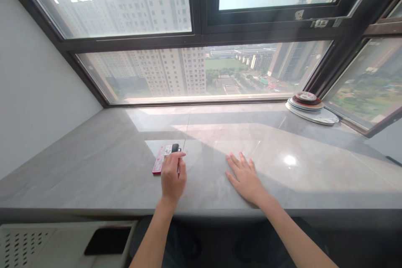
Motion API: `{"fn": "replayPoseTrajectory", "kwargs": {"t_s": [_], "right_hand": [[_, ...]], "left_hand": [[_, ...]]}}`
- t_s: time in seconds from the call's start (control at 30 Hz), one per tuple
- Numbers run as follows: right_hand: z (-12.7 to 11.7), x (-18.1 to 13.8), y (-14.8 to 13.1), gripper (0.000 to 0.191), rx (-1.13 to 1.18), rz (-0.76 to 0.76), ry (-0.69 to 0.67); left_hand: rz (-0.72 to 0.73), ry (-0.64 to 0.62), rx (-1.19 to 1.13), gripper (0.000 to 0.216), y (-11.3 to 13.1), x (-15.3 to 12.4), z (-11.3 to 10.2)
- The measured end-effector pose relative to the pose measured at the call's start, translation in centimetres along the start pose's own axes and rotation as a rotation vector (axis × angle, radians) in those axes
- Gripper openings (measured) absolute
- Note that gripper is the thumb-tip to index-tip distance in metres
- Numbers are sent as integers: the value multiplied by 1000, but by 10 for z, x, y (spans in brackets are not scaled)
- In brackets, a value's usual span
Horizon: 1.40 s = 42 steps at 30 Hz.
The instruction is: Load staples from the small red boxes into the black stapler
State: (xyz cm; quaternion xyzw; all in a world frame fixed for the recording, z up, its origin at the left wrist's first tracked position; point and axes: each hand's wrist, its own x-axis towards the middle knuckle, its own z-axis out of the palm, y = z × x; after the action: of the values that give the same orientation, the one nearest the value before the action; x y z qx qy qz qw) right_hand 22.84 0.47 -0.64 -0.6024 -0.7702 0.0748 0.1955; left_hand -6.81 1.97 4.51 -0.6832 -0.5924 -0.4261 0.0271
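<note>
Left of centre on the surface (94,167), back from its front edge, a box (157,166) lies partly hidden by the curled left hand (173,176), whose grip cannot be determined. Right hand (246,178): palm down, grip spread.

Grey marble-look windowsill slab (94,167), glossy, spanning the frame's middle band; sunlit patches across it. Toward the right of frame, at the back edge: stack of plates (306,106), widest at bottom. Left of centre: flat red-and-white box (158,163), partly hidden. Right of centre: right hand (245,179), palm down, fingers spread.
</note>
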Motion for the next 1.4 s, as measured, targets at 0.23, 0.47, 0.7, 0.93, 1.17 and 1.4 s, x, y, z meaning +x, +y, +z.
{"fn": "replayPoseTrajectory", "kwargs": {"t_s": [0.23, 0.47, 0.7, 0.93, 1.17, 1.4], "right_hand": [[6, -1, -16, 61, -236, 23, -37], [2, -1, -15, 61, -228, 41, -35], [3, -1, -12, 60, -217, 37, -25], [3, -1, -13, 60, -198, 38, -32], [1, -2, -13, 60, -206, 37, -28], [2, -2, -14, 60, -212, 40, -23]], "left_hand": [[158, -468, 199, 58, 52, -41, 53], [148, -498, 221, 57, 44, -45, 53], [146, -512, 207, 56, 46, -44, 51], [150, -516, 199, 55, 45, -43, 49], [149, -508, 186, 55, 44, -44, 50], [150, -504, 186, 54, 44, -44, 50]]}}
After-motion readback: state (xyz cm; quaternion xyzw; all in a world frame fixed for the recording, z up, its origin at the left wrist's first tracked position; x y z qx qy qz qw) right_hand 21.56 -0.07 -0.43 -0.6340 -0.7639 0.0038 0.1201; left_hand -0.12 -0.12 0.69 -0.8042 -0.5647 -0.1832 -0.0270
